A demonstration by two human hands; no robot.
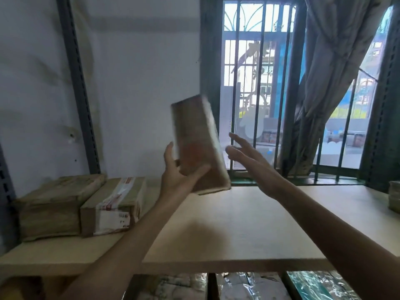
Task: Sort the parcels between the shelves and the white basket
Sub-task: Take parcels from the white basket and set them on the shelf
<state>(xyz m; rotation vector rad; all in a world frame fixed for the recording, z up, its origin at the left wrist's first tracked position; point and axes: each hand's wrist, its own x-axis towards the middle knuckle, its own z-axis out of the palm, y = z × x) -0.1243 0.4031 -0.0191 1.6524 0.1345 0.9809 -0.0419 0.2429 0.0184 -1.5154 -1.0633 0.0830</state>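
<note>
Over the shelf (pixel 238 234), the left hand (pixel 179 176) grips a tilted box (pixel 197 144) low for placing, the right hand (pixel 255 163) spread open, empty, beside it.

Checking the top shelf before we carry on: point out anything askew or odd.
One thing: the brown parcel is tilted in mid-air above the shelf, held only by the left hand; the right hand is open beside it. The two parcels at left lie flat.

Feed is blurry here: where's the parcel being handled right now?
In the head view, centre frame, the brown parcel is tilted above the shelf board, gripped low by the left hand; the open right hand is beside it.
</note>
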